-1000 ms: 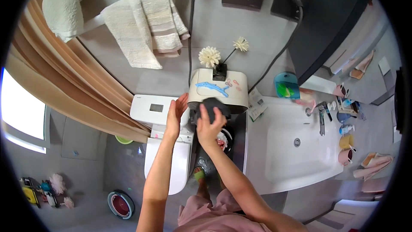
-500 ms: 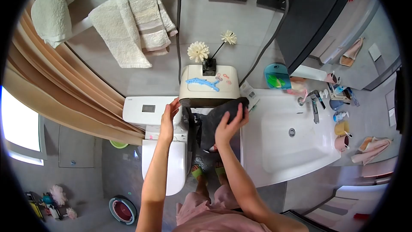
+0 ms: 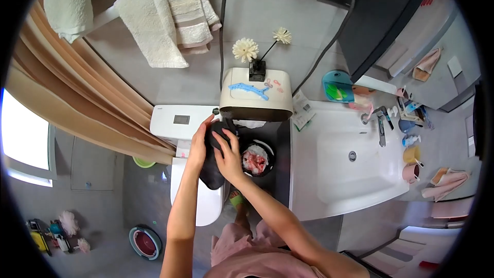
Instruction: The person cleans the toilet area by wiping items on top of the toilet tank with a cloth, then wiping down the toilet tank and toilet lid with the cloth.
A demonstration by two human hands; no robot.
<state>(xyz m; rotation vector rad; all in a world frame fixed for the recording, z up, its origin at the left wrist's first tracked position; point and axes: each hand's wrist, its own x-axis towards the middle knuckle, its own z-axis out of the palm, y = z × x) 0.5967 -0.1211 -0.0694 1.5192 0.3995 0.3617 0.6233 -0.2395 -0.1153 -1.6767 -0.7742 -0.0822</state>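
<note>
Head view: the dark cloth (image 3: 210, 172) is partly hidden by fingers; the contents of the bin (image 3: 273, 161), at 3 o'clock from the right hand (image 3: 228, 158), are indistinct. The right hand is clamped on the cloth, which extends to its 8 o'clock. The left hand (image 3: 199, 144) touches the cloth's 10 o'clock edge; its grip cannot be determined.

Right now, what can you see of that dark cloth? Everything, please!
The dark grey cloth looks soft, bunched at the top with a rounded end below. The right hand is on its upper part; the left hand is against its side. From here it overlaps the toilet lid; I can't tell if they touch.
</note>
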